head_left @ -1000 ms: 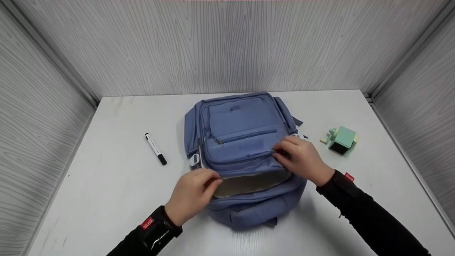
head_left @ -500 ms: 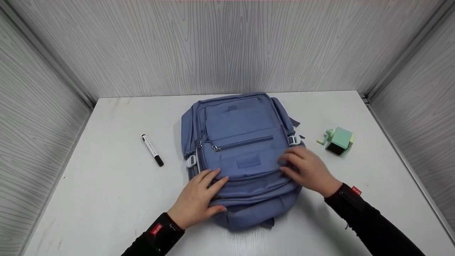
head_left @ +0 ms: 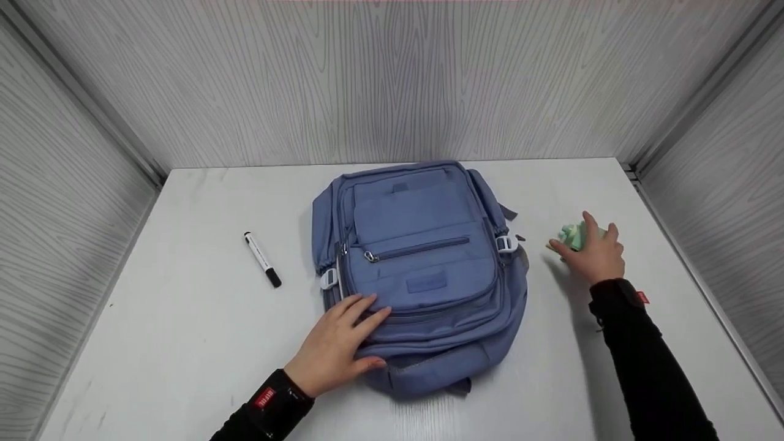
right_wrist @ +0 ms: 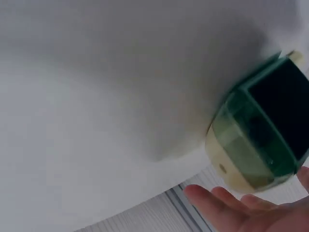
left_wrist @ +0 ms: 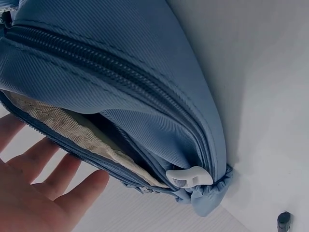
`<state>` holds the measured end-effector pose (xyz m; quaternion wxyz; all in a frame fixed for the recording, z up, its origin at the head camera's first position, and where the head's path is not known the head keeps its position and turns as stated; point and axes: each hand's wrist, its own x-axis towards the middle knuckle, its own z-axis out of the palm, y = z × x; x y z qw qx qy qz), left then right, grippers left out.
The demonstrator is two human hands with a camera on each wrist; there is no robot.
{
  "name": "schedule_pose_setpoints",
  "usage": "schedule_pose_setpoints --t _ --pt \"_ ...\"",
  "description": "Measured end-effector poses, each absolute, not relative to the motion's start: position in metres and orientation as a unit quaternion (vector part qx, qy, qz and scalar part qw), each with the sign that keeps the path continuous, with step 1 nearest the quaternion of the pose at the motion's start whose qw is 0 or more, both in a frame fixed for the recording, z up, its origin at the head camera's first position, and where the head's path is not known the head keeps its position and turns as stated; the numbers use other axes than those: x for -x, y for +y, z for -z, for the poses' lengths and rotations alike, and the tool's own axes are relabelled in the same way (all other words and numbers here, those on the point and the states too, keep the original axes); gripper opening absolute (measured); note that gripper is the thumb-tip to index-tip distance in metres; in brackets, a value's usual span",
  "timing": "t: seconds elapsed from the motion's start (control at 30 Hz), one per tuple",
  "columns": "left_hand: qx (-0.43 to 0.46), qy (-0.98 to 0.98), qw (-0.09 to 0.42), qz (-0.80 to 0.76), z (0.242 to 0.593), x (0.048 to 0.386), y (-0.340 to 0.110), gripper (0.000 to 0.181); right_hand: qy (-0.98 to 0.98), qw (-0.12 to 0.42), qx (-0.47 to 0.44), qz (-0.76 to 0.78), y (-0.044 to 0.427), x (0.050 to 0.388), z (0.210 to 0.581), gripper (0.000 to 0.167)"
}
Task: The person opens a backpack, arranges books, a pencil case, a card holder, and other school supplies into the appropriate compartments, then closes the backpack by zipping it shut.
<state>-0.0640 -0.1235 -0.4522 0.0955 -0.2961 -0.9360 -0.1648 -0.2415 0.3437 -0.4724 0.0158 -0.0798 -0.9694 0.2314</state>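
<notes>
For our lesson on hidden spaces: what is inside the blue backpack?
The left wrist view shows beige lining inside the partly open blue backpack. Whether it holds anything deeper cannot be seen; the rest is covered.

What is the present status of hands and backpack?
Left hand on backpack, pocket partly open. Right hand, fingers spread, at green object. Nothing visibly in the way.
</notes>
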Motion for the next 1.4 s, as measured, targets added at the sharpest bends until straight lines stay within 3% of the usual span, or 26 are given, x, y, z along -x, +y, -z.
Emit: schedule_pose_setpoints --t 0.23,0.33,0.43,0.53,0.73,0.93,1.07,1.27,1.4 --pt "0.293 -0.932 0.121 0.173 0.450 0.069 -0.118 0.052 -0.973 0.030 0.128 -0.192 0.340 0.246 0.485 0.061" --pt "0.325 -0.919 0.174 0.142 0.447 0.073 -0.116 0.042 -0.977 0.030 0.119 -0.174 0.345 0.246 0.489 0.056" --pt "0.374 -0.894 0.237 0.063 0.443 0.077 -0.116 0.021 -0.980 0.023 0.096 -0.175 0.350 0.243 0.489 0.056" --pt "0.410 -0.872 0.268 -0.008 0.439 0.080 -0.116 0.008 -0.981 0.016 0.064 -0.182 0.354 0.238 0.485 0.055" --pt "0.405 -0.868 0.287 0.010 0.432 0.087 -0.117 0.011 -0.978 0.017 0.008 -0.207 0.353 0.221 0.476 0.056" --pt "0.351 -0.864 0.360 0.030 0.410 0.099 -0.117 0.020 -0.973 0.027 -0.049 -0.225 0.336 0.193 0.456 0.054" --pt "0.290 -0.868 0.399 0.055 0.386 0.112 -0.115 0.015 -0.962 0.043 -0.130 -0.236 0.314 0.159 0.423 0.053" --pt "0.233 -0.884 0.394 0.091 0.364 0.130 -0.108 0.011 -0.926 0.058 -0.287 -0.239 0.276 0.106 0.368 0.056" --pt "0.228 -0.890 0.382 0.103 0.362 0.134 -0.108 0.012 -0.880 0.033 -0.395 -0.262 0.241 0.090 0.357 0.058"
